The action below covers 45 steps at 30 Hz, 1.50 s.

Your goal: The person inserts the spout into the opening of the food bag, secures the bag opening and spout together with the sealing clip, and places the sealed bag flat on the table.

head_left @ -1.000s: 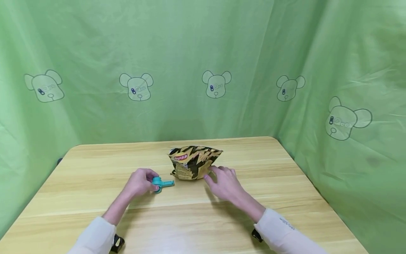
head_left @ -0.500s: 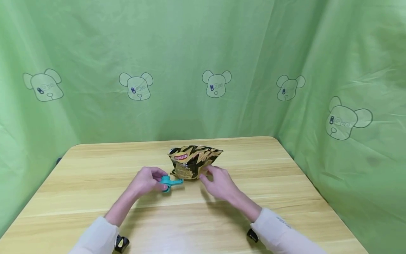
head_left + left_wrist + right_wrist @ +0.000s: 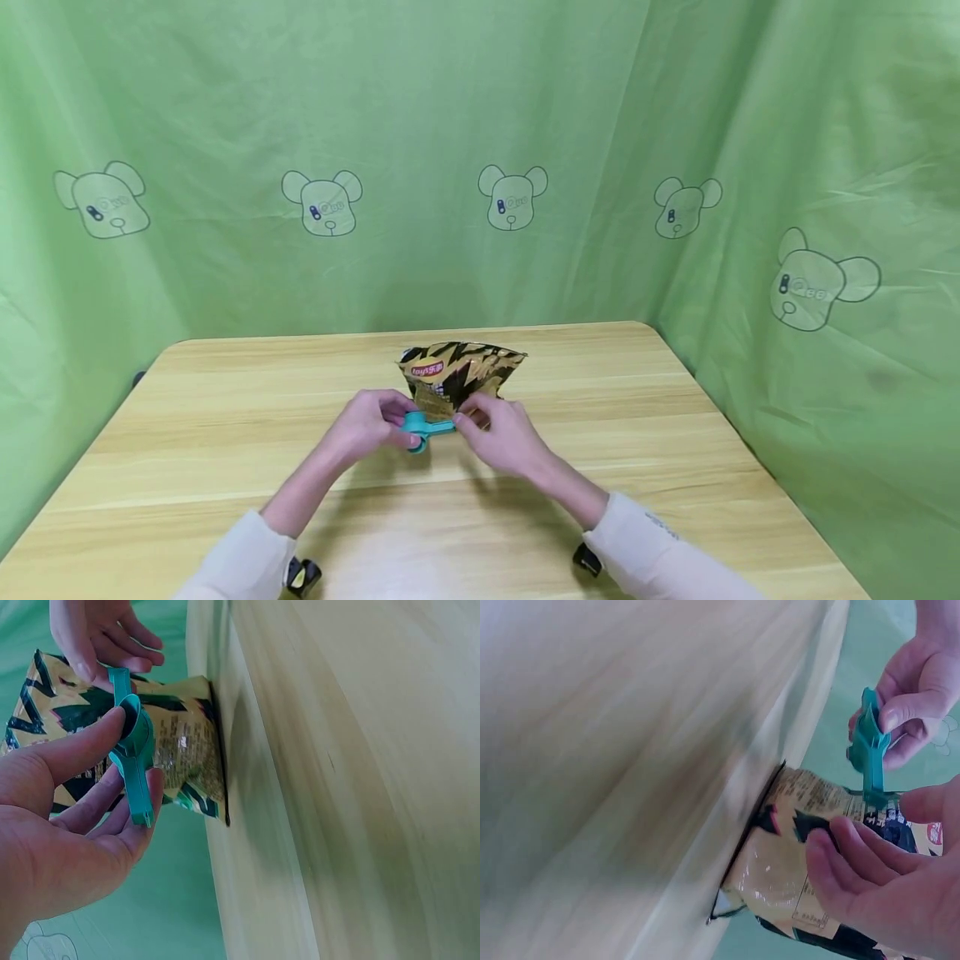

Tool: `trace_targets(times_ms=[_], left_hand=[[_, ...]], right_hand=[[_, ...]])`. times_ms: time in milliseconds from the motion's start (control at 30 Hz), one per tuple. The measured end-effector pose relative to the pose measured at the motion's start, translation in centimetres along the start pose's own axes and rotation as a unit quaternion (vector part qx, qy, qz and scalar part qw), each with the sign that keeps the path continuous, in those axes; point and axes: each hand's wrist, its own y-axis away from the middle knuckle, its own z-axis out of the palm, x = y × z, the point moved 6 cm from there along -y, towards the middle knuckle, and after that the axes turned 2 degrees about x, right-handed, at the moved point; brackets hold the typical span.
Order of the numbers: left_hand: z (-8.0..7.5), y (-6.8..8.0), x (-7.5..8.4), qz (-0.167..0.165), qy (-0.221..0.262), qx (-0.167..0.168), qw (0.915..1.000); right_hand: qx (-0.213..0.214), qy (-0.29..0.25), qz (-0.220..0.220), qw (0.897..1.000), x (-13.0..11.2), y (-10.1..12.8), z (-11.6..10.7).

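On table (image 3: 225,400), hands (image 3: 367,425) seemingly sharing clip (image 3: 423,427)

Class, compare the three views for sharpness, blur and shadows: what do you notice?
Head view: evenly lit and sharp, soft shadows under the forearms on the table. Left wrist view: the teal clip is crisp, the table rather soft. Right wrist view: the table is heavily smeared, while the chip bag reads clearer.

Both forearms reach forward in pale sleeves, and the hands meet close together at the middle. The left hand (image 3: 367,427) has thumb and fingers curled in a pinch, palm turned inward. The right hand (image 3: 501,435) faces it, fingers bent, fingertips (image 3: 461,419) nearly touching those of the left.
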Motion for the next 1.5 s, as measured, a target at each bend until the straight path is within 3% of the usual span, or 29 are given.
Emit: trace_targets(times_ms=[167,333,500,800,967,1167,1500], left_hand=[[0.3,0.1,0.5,0.004,0.009,0.000,1.0000],[0.5,0.1,0.8,0.005,0.006,0.002,1.0000],[0.7,0.1,1.1,0.004,0.012,0.000,0.9999],[1.3,-0.1,1.4,0.002,0.026,-0.031,0.9992],[1.7,-0.2,1.2,-0.007,0.049,-0.080,0.9956],[2.3,-0.3,0.7,-0.009,0.108,-0.136,0.9848],[2.4,-0.8,0.4,-0.015,0.130,-0.121,0.9840]], right_hand=[[-0.017,-0.062,0.016,0.998,0.0,0.0,0.2],[-0.031,-0.147,0.046,0.988,0.3,0.1,0.4],[-0.024,-0.184,0.055,0.981,0.4,0.0,0.3],[-0.017,-0.192,0.054,0.980,0.5,-0.3,-0.5],[-0.014,-0.182,0.047,0.982,0.4,-0.5,-1.1],[-0.008,-0.190,0.042,0.981,0.2,-0.6,-1.3],[-0.016,-0.202,0.044,0.978,0.3,-0.6,-1.5]])
